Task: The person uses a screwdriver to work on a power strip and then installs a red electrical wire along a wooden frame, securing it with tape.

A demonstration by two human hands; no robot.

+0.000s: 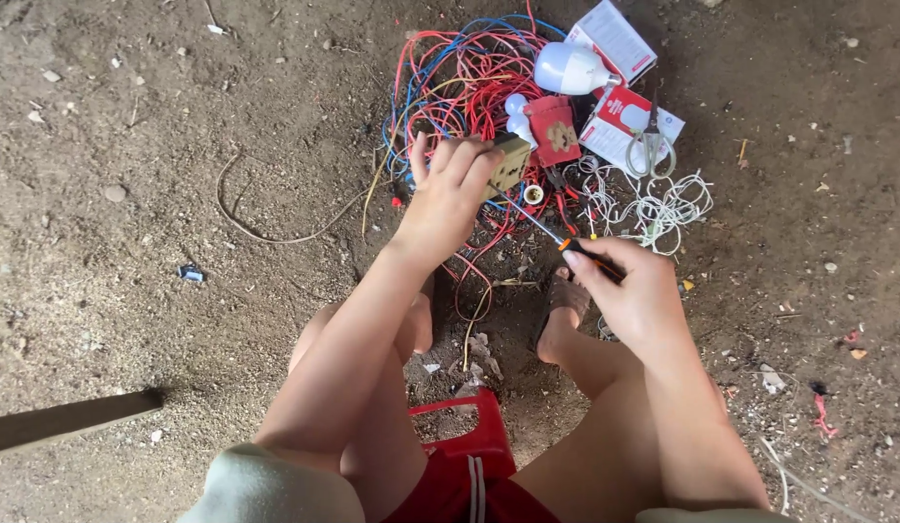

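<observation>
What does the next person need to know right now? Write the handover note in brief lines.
Left hand: grip closed on a small tan box-shaped electrical fitting, held above the tangle of red and blue wires.
Right hand: grip closed on the orange-and-black handle of a screwdriver, its tip pointing at the fitting's underside.
Nearby on the dirt ground: white bulb, grey-handled scissors, white coiled wire.
Done: fitting picked up, screwdriver lined up.
Left: whether any screw is turned cannot be seen.
</observation>
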